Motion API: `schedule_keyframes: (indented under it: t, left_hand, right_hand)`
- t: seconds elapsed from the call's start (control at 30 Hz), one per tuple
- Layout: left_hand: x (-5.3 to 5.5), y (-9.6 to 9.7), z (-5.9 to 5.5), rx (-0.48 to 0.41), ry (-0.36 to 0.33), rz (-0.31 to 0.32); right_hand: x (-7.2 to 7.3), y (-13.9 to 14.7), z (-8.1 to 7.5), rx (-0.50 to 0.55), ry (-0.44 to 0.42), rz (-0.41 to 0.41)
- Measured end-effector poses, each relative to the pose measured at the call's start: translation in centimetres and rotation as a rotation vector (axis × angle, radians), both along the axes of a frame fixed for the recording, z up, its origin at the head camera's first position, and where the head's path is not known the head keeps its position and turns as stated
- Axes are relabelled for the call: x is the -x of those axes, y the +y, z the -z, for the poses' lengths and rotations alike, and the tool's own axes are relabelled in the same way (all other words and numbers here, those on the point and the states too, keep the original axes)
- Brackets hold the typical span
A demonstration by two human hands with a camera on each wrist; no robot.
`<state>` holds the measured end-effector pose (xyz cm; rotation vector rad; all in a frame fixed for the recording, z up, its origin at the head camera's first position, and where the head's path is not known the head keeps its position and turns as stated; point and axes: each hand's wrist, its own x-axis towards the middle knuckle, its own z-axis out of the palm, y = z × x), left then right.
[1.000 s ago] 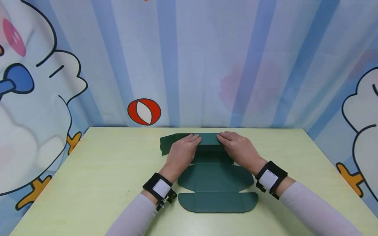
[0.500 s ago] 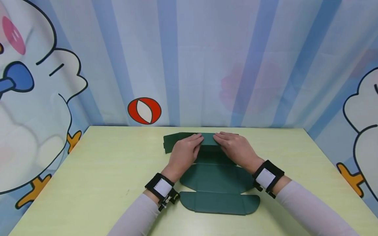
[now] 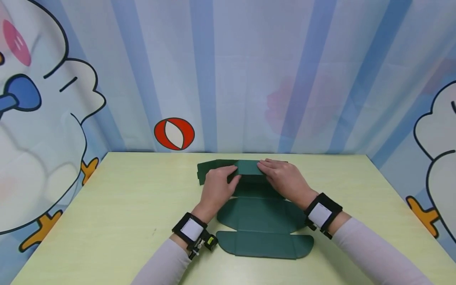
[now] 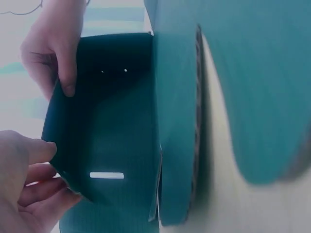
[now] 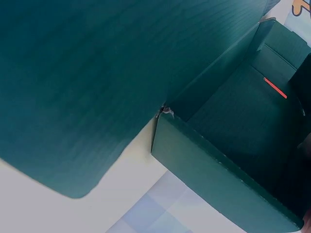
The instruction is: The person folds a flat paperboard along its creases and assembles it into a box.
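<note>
A dark green cardboard box (image 3: 261,215), partly folded, lies on the table with its flat lid and rounded flaps towards me. Its far wall (image 3: 248,168) stands raised. My left hand (image 3: 218,190) is at that wall's left end; in the left wrist view its digits (image 4: 34,179) bend about the edge near the side flap. My right hand (image 3: 288,182) grips the far wall further right, the thumb (image 4: 68,73) on its inner side. In the right wrist view, the side wall (image 5: 218,170) stands up, and only bits of a hand show at the right edge.
A left side panel (image 3: 206,171) of the box sticks out beyond my left hand. The pale yellow table (image 3: 142,206) extends to both sides. Behind it hangs a striped blue curtain (image 3: 242,79) with printed cartoon figures.
The box has shifted slightly to the right since a second ago. My left hand has just drawn a little left along the far wall, its thumb and finger spreading apart. The right hand stays put lately.
</note>
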<state>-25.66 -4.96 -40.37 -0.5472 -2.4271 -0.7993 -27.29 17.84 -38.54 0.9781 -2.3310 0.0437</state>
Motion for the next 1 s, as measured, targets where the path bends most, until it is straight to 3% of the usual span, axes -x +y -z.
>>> schedule_keyframes:
  t: [0.2, 0.4, 0.57, 0.8, 1.0]
  left_hand:
    - [0.1, 0.4, 0.1, -0.146, -0.112, 0.026]
    - [-0.1, 0.6, 0.0, -0.434, -0.317, 0.114]
    - [-0.2, 0.8, 0.1, -0.586, -0.429, 0.095]
    - [0.2, 1.4, 0.1, -0.948, -0.747, 0.127]
    - [0.4, 1.9, -0.2, -1.214, -0.942, 0.211]
  right_hand:
    - [0.0, 0.0, 0.0, -0.005, -0.011, 0.008]
    - [-0.2, 0.0, -0.1, -0.001, -0.032, 0.007]
    - [-0.3, 0.0, -0.2, -0.002, -0.032, 0.008]
    - [-0.2, -0.1, -0.1, 0.003, -0.030, 0.003]
    - [-0.2, 0.0, -0.1, 0.008, -0.026, 0.001]
